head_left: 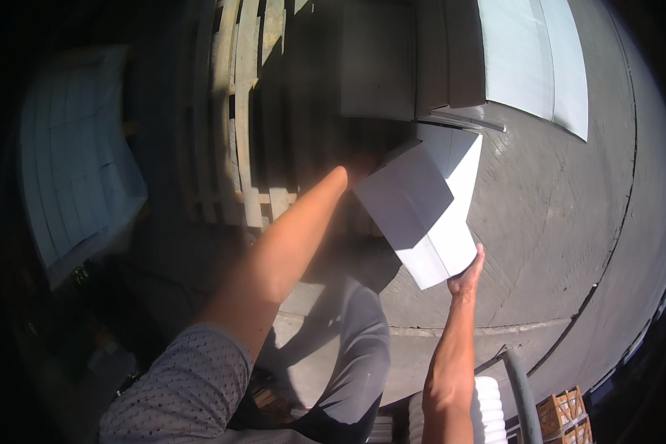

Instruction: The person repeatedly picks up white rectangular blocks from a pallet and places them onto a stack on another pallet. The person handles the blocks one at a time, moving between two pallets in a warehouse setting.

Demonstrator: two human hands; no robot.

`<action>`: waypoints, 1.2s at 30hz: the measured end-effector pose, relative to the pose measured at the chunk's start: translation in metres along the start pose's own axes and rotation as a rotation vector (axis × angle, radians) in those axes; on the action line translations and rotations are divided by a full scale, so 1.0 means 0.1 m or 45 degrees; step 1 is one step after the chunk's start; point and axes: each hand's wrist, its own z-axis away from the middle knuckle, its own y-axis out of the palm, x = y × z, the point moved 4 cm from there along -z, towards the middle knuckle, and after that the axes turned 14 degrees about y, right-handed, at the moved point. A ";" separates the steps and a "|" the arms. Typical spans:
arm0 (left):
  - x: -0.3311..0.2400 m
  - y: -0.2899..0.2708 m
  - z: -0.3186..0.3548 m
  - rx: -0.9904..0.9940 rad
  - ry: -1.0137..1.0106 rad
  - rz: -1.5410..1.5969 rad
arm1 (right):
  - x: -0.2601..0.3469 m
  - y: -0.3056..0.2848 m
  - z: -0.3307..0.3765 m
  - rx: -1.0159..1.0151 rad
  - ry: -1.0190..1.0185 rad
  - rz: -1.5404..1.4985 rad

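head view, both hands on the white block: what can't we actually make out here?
- Left hand: its fingers lie behind the white block and in shadow, so the grip is unreadable.
- Right hand: only its edge shows under the block's lower corner; finger contact is hidden.
- Wooden pallet: its far side is lost in deep shadow.
- Left rim and lower left of the head view: too dark to identify anything.

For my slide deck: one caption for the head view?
Both hands, left hand and right hand, hold a white folded box over a concrete floor beside a wooden pallet.
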 end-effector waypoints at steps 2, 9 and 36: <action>-0.03 -0.01 -0.01 -0.016 0.029 -0.041 | -0.02 0.04 0.01 -0.065 -0.062 0.016; 0.23 -0.26 0.53 -0.229 0.098 -0.276 | -0.35 0.14 0.14 -0.034 -0.083 0.071; 1.16 -2.79 6.61 -0.933 0.040 0.184 | -3.18 2.97 3.97 0.545 -0.253 1.226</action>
